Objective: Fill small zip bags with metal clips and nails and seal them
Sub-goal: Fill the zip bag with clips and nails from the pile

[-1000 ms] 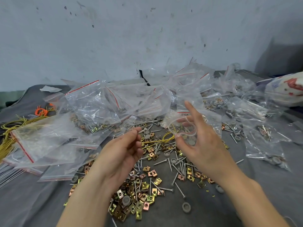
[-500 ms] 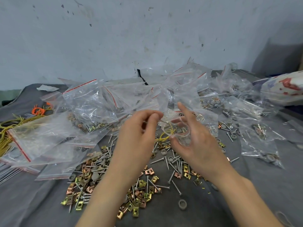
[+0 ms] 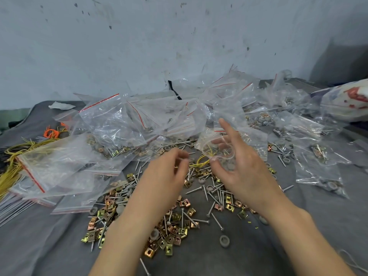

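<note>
My right hand (image 3: 242, 168) holds a small clear zip bag (image 3: 217, 148) by its mouth, thumb and fingers spreading it open; grey washers show inside. My left hand (image 3: 167, 174) hovers just left of the bag's mouth with fingertips pinched together on something small, too blurred to name. Below both hands lies a loose heap of brass-coloured metal clips (image 3: 175, 236) mixed with long nails (image 3: 216, 218) on the grey cloth (image 3: 298, 226).
A wide pile of clear zip bags (image 3: 119, 124) with red seal strips, several filled, stretches across the back. Yellow wires (image 3: 12, 160) and an orange tie lie at the far left. Grey round washers (image 3: 224, 240) are scattered in front. A printed bag (image 3: 350, 100) sits at right.
My left hand rose from the clip heap to the bag's mouth, then drew back slightly left. My right hand kept the bag held open.
</note>
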Demonstrator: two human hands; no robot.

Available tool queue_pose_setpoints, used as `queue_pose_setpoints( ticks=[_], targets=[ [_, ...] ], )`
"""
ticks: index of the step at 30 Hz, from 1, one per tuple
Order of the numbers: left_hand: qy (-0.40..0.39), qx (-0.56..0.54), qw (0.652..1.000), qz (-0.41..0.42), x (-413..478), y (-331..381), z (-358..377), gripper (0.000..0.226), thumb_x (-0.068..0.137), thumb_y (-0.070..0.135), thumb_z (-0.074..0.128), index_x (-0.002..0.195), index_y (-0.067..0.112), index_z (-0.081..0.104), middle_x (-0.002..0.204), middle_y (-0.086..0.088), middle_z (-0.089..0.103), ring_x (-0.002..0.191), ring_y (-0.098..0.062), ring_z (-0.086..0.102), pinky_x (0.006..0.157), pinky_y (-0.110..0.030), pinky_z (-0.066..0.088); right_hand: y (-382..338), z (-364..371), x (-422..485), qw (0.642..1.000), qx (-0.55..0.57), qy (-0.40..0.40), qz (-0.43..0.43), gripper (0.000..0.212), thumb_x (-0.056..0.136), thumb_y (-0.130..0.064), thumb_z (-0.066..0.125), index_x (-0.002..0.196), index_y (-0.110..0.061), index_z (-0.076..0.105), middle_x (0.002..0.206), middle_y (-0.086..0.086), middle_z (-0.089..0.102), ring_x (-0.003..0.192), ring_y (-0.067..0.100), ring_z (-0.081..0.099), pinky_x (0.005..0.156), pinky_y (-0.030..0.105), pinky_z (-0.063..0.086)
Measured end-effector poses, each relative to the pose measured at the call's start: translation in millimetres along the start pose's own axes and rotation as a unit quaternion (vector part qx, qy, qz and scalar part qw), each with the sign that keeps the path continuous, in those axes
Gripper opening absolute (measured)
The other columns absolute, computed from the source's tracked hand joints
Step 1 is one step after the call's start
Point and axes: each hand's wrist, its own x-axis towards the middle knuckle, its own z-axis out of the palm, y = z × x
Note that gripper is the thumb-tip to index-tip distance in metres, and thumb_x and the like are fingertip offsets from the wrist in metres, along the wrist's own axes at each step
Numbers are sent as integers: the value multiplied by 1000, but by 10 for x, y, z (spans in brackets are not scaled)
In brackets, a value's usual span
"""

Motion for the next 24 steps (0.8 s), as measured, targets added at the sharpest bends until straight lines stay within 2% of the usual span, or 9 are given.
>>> queue_pose_setpoints(
  ticks=[2, 3, 9, 15, 21, 23, 24],
  targets=[
    [-43, 80, 996, -9, -40, -54, 83, 18, 100, 34, 49, 113, 35, 61, 104, 18, 66, 91, 2, 60, 84, -29, 53, -13, -4, -1, 1000, -2, -1, 5, 78, 88, -51, 51, 154, -50, 9, 127, -11, 62, 121, 4, 55, 105, 45, 45],
    [-60, 103, 993, -12, -57, -64, 122, 18, 100, 34, 49, 113, 35, 62, 107, 16, 66, 95, -3, 61, 86, -32, 52, -19, -10, -1, 1000, -1, 0, 5, 78, 88, -50, 51, 154, -50, 9, 127, -10, 62, 121, 2, 54, 106, 44, 45],
    [-86, 221, 971, 8, -94, -126, 277, 22, 101, 38, 44, 118, 33, 57, 118, 12, 58, 113, -13, 52, 93, -32, 46, -41, -20, 2, 1000, 5, -5, 9, 79, 88, -50, 51, 154, -48, 8, 128, -11, 62, 123, -1, 51, 108, 44, 43],
    [-82, 299, 951, 10, -130, -118, 426, 27, 103, 35, 40, 123, 24, 54, 125, 2, 53, 121, -21, 44, 101, -35, 40, -40, -36, 3, 1000, 14, -3, 12, 78, 89, -44, 56, 154, -45, 13, 124, -14, 62, 122, -3, 50, 107, 44, 42],
    [-83, 280, 956, 9, -120, -131, 433, 26, 103, 34, 40, 121, 23, 55, 123, 3, 54, 119, -19, 45, 101, -34, 40, -43, -48, 2, 1000, 17, -4, 13, 77, 88, -43, 54, 154, -42, 15, 122, -13, 62, 121, -3, 51, 108, 43, 42],
    [-57, 168, 984, -18, -122, -109, 390, 21, 102, 36, 44, 113, 25, 58, 112, 8, 61, 106, -12, 53, 92, -31, 46, -38, -54, 10, 1000, 17, -3, 11, 77, 88, -43, 54, 155, -40, 16, 121, -14, 62, 120, -3, 51, 108, 44, 42],
    [-38, 85, 995, -43, -117, -95, 357, 17, 101, 36, 48, 108, 26, 60, 103, 11, 64, 93, -6, 58, 82, -28, 49, -36, -58, 10, 1000, 17, -2, 11, 76, 88, -44, 54, 155, -39, 17, 120, -15, 62, 120, -3, 52, 107, 44, 42]
  ],
)
